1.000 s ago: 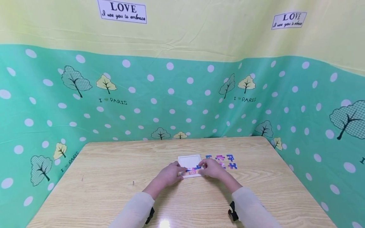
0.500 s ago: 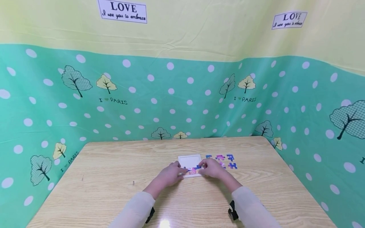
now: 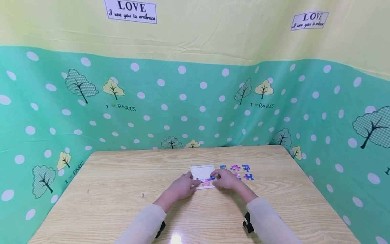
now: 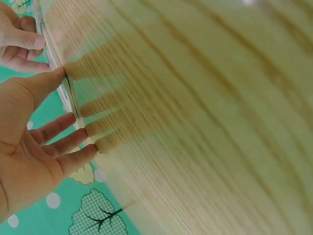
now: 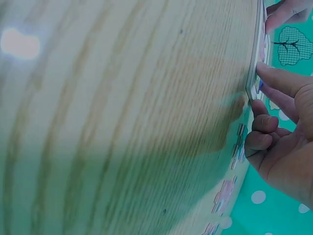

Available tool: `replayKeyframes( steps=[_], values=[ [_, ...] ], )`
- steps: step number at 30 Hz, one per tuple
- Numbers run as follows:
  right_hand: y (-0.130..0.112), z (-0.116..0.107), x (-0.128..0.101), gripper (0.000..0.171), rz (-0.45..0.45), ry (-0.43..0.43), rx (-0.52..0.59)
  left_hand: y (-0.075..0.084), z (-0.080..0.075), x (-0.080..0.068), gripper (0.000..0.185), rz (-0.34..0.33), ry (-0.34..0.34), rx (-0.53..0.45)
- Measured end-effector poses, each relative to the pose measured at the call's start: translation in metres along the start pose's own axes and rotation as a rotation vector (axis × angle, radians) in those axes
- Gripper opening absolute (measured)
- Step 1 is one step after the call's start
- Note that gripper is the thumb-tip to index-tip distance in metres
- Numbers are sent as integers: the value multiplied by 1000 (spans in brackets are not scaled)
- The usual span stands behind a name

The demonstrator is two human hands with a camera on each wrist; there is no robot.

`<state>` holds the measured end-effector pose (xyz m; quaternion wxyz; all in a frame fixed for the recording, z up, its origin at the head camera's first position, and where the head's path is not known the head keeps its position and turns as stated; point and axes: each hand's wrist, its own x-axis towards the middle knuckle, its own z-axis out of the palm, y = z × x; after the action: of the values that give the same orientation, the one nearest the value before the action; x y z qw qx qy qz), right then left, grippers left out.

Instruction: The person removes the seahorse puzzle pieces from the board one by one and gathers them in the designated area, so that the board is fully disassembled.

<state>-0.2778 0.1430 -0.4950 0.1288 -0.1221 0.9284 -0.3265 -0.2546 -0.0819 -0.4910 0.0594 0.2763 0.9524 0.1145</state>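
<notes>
Puzzle tray (image 3: 202,171): white, flat, near-square frame lying on the tabletop (image 3: 122,189) at centre, its far half bare, its near edge carrying a row of fitted coloured pieces (image 3: 204,182). The fitted row runs left to right across the tray, parallel to the near edge of the tabletop.

Right hand (image 3: 224,179): lies at the tray's right near corner, forefinger and thumb extended onto the blue-and-pink piece at the right end of the row, the remaining fingers curled under. The grip reads as a fingertip press on the piece against the tray; whether the piece is pinched or only pushed flat cannot be told. The wrist view shows fingertips (image 5: 274,81) touching the tray's thin edge (image 5: 255,63).

Left hand (image 3: 180,187): released, fingers straight, fingertips (image 4: 73,117) resting against the tray's left near edge, steadying it from the side opposite the right hand.

Loose pieces (image 3: 240,172): blue and pink, scattered on the tabletop just right of the tray, beyond the right hand; the right hand is the nearer by far, the left well apart across the tray.

Surround: green dotted backdrop (image 3: 182,101) with tree prints.
</notes>
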Motion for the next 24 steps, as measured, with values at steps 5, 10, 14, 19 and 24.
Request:
replayKeyframes(
  steps=[5, 10, 14, 19, 24],
  values=[
    [-2, 1, 0, 36, -5, 26, 9, 0, 2, 1, 34, 0, 5, -2],
    [-3, 3, 2, 36, -4, 43, 22, 1, 2, 1, 35, -11, -6, 0],
    [-4, 2, 1, 36, 10, 49, 49, 2, 1, 1, 35, -12, -5, 1],
    [-5, 1, 0, 37, 15, 51, 75, 3, 0, 1, 34, -12, 3, -2],
    [-6, 0, -1, 38, 19, 49, 82, 3, 0, 1, 33, -8, 5, -2]
  ],
)
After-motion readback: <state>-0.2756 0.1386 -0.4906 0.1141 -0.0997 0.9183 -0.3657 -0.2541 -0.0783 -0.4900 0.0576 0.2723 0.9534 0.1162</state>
